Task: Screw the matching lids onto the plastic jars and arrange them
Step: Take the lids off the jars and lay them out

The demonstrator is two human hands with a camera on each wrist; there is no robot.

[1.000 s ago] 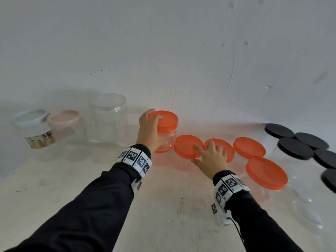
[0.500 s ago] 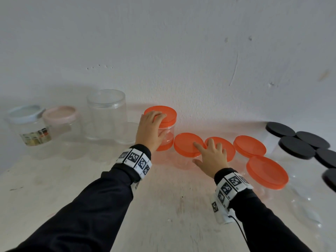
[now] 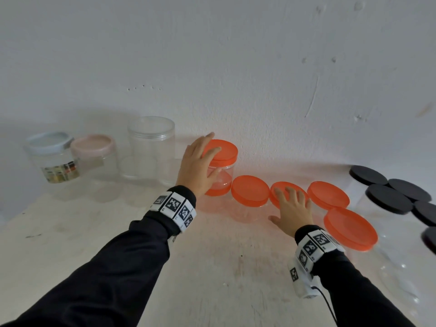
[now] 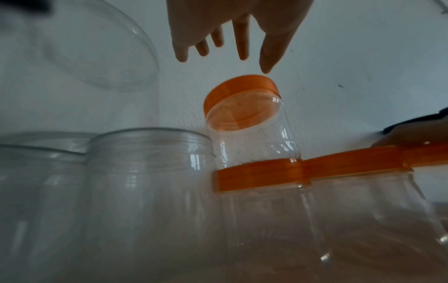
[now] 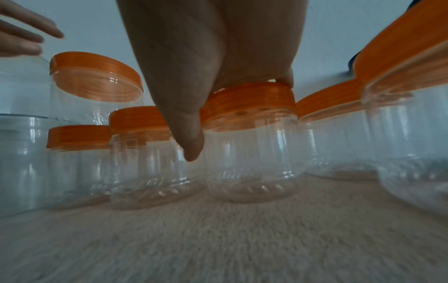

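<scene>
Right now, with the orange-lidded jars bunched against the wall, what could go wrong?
1. The stacked orange-lidded jar sits on another jar's lid; the left hand has open fingers by its lid, so a nudge might topple it.
2. The orange-lidded jars in the row stand close together; the right hand pressing on one lid could shove its neighbours.
3. An open clear jar stands beside the stack.

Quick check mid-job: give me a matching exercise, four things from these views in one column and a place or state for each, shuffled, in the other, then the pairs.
Things
1. left hand
2. right hand
3. stacked orange-lid jar
4. black-lid jars

Places or states
A. resting flat on an orange lid in the row
B. grouped at the far right
C. open, beside the stacked jar
D. sitting on top of another orange-lid jar, by the wall

Pairs: 1-C, 2-A, 3-D, 4-B
</scene>
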